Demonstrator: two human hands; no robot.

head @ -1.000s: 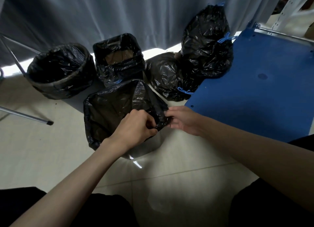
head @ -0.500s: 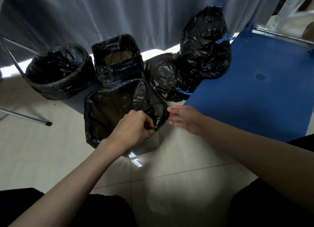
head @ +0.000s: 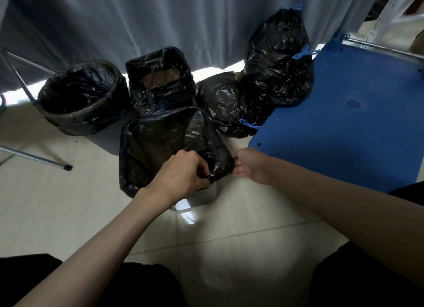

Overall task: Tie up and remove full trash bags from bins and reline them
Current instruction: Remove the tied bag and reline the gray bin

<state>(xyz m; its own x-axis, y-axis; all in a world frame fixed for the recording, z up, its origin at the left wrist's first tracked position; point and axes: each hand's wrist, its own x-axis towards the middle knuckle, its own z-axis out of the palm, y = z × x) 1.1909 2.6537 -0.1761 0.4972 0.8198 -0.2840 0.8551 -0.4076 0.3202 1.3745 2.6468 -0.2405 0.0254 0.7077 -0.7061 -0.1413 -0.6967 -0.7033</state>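
2 tied black plastic bags (head: 278,61) removed; my left hand (head: 183,173) pinches the third bin's thin black liner (head: 160,143), right hand (head: 251,166) unclear.

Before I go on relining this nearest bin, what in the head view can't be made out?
- Left hand: fingertips curl under the liner rim, hidden.
- Right hand: fingertips sit behind the liner's corner; grip unclear.
- Nearest bin: mostly covered by liner and left hand.
- Tied bags: contents hidden by black plastic.
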